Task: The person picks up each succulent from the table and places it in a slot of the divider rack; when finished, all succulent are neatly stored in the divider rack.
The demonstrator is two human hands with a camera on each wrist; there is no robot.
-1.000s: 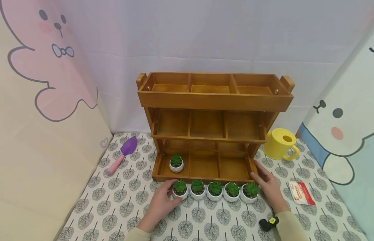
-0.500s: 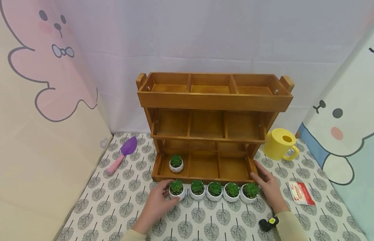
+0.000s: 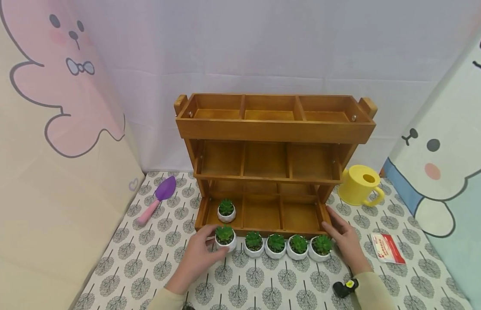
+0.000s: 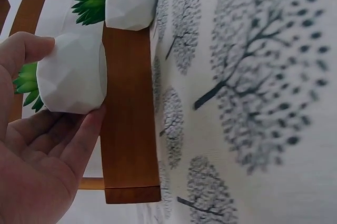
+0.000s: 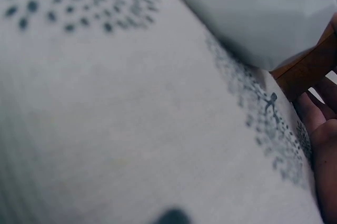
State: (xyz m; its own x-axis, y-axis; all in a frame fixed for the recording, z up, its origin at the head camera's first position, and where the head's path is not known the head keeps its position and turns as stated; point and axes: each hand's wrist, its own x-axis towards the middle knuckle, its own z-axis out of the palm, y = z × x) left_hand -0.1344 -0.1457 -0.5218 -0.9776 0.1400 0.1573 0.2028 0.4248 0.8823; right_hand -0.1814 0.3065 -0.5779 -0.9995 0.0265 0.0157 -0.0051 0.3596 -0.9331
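Note:
My left hand (image 3: 198,255) pinches a small succulent in a white faceted pot (image 3: 226,243), thumb on one side and fingers on the other. In the left wrist view that pot (image 4: 72,74) is raised clear of the tablecloth, tilted in view, its base overlapping the shelf's front board (image 4: 129,129). A second potted succulent (image 3: 226,213) sits in the bottom tier's left compartment of the wooden shelf (image 3: 275,131). Several more succulents (image 3: 276,247) stand in a row before the shelf. My right hand (image 3: 346,241) rests its extended fingers against the bottom tier's right end.
To the shelf's right stands a yellow watering can (image 3: 357,186). A red and white card (image 3: 388,248) lies beyond my right hand. On the left lies a purple trowel with a pink handle (image 3: 159,198). The shelf's two upper tiers overhang the bottom one.
My left hand has taken the leftmost succulent of the row leftward and up, towards the shelf's front edge. My right hand stays where it was.

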